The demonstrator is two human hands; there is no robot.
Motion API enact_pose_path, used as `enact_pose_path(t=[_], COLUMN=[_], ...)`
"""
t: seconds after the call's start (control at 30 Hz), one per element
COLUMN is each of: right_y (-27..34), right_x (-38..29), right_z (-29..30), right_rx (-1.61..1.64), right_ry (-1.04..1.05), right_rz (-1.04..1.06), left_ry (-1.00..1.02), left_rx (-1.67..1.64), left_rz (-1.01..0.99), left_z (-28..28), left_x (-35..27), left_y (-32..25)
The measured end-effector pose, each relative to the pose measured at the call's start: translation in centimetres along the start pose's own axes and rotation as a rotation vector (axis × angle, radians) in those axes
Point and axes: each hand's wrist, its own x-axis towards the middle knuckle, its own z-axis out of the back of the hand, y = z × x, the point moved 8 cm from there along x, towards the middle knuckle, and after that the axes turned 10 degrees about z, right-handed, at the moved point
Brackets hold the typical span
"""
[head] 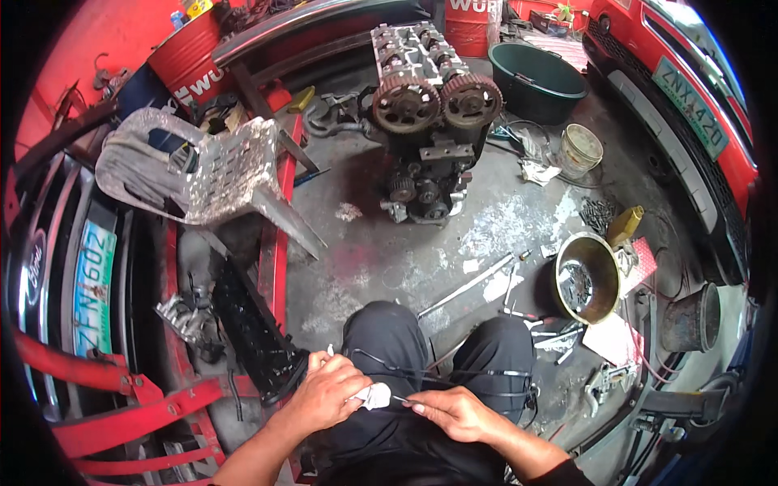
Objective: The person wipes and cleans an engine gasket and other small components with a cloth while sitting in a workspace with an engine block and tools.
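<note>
My left hand (pixel 331 386) is closed around a crumpled white cloth or tissue (pixel 377 396) above my lap. A thin dark piece (pixel 398 399) is pinched in the fingertips of my right hand (pixel 451 413), its tip close to the cloth; what it is stays unclear. Across my knees lies a thin, looped black strip (pixel 480 372), perhaps a rubber gasket. To the left of my left hand, a long black engine cover (pixel 261 328) leans beside a red metal frame (pixel 273 267).
Ahead stands an engine (pixel 428 121) with two toothed camshaft pulleys. A basin (pixel 586 243) holding small metal parts, wrenches (pixel 547 334) and a long bar (pixel 468 284) are at right. A worn plastic chair (pixel 225 164) stands left. Car fronts (pixel 668 146) flank the space.
</note>
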Motion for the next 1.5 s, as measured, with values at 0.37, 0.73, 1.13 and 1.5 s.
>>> enact_pose_path(t=[0.37, 0.73, 1.13, 1.5], right_y=[-3.1, 4.4, 9.8, 5.8], right_x=[-2.9, -9.2, -8.6, -8.0], right_z=[0.2, 1.8, -0.2, -1.2], right_rx=[-0.298, -0.079, -0.414, 0.201], right_ry=[-0.035, -0.360, -0.382, -0.378], right_rz=[-0.054, -0.090, 0.026, 0.032], left_ry=[0.212, -0.114, -0.556, 0.056], left_rx=[-0.350, -0.036, -0.356, -0.162], left_rz=[-0.099, -0.196, -0.234, -0.125], left_z=[-6.7, -3.4, 8.4, 0.9], left_x=[4.0, 0.1, -6.5, -3.6], left_y=[-5.6, -6.1, -13.3, -12.8])
